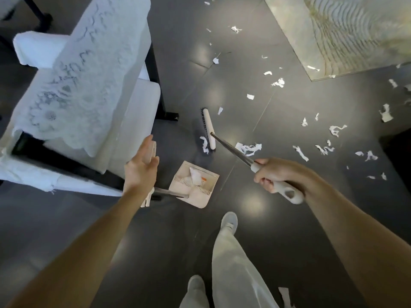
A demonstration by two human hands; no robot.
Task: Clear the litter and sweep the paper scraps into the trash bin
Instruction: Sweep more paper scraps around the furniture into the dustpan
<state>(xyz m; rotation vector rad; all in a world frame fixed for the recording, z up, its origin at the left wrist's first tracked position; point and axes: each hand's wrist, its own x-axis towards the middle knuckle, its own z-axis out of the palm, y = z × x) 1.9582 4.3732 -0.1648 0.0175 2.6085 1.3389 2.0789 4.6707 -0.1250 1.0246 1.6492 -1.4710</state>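
Right hand grips broom handle, brush head on floor against paper scrap. Left hand flat, fingers straight, beside dustpan handle.

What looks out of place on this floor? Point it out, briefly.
Torn paper scraps litter the dark floor, mostly right of the broom, and a few lie on the rug edge. One scrap is caught at the broom's bristles. The dustpan holds only some crumpled paper, so most litter is unswept.

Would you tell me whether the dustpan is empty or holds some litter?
Not empty: crumpled white paper and a small orange bit lie in the dustpan.
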